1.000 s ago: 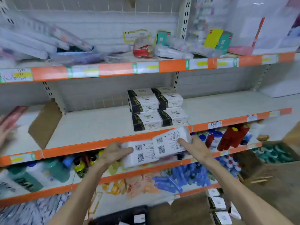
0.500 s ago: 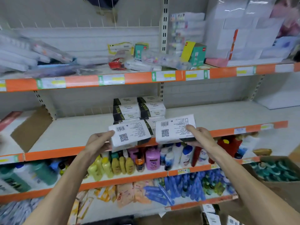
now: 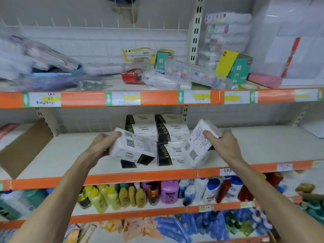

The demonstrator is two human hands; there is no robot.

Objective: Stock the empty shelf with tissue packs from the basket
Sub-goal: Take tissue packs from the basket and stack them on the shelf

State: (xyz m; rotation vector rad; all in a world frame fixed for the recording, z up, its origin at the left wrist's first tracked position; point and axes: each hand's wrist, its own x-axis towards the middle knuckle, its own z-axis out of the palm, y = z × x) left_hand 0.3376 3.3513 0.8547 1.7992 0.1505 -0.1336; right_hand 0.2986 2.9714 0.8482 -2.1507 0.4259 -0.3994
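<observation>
Over the middle shelf [image 3: 61, 155], each hand has a pack in a closed grasp. The left hand [image 3: 100, 146] wraps thumb and fingers round the left end of the left tissue pack [image 3: 133, 148]. Its long axis runs left to right and dips toward the right, barcode face up. Its far end overlaps the front of the stacked tissue packs [image 3: 171, 135] already on the board.

The right hand [image 3: 226, 146] grips the right tissue pack [image 3: 198, 146] from its right side, with a finger laid across the label. That pack is tilted, its long axis nearly upright, its lower end near the orange shelf lip [image 3: 140, 178], just beside the stack's right flank.

The stack therefore lies between the hands, with bare board outward on both sides. The right pack probably needs turning flat before it can sit square.

The packs are soft, film-wrapped white bricks with black ends, likely squashy under a firm grip. The shelf looks like smooth painted metal. No basket is in view.
</observation>
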